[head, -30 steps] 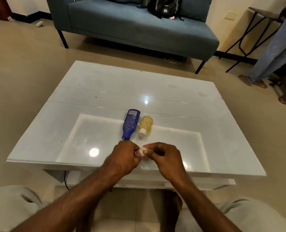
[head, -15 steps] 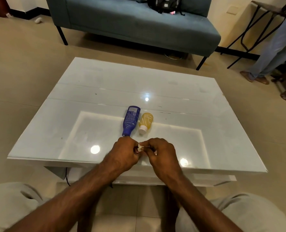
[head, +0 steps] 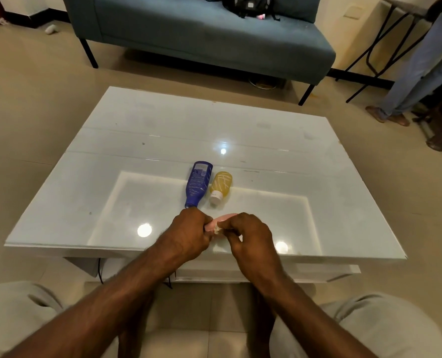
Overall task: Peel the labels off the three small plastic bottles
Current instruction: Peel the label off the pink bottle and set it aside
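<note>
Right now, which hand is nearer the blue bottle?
The left. The left hand sits just below the blue bottle, its knuckles close to the cap end. The right hand is farther off to the right, pinching the pink bottle held between both hands.

blue bottle (head: 198, 184) and yellow bottle (head: 221, 186) just beyond hands, table (head: 318, 202) bare either side

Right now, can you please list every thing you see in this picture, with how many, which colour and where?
table: 1, white glossy, centre
blue bottle: 1, lying on table, cap toward the person
yellow bottle: 1, white cap, lying right of blue bottle
pink bottle: 1, held between both hands
sofa: 1, blue-grey, behind table
backpack: 1, black, on sofa
other person: 1, legs, far right
left hand: 1, gripping pink bottle
right hand: 1, pinching at pink bottle
</note>
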